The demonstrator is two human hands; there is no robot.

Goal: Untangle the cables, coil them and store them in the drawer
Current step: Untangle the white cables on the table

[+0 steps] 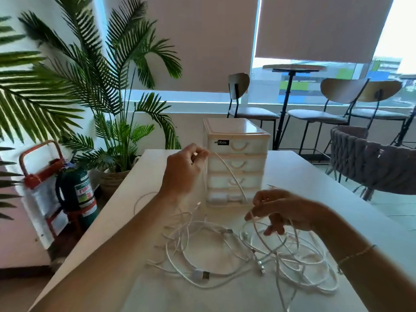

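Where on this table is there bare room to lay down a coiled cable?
Bare white table lies right of the drawer unit, toward the woven chair, and along the left edge beside the left hand. The middle is crowded: tangled cables spread from the left forearm to under the right hand.

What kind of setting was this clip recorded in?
Probably a café or office lounge: a tall round table with bar stools by big windows with roller blinds, plus a potted palm.
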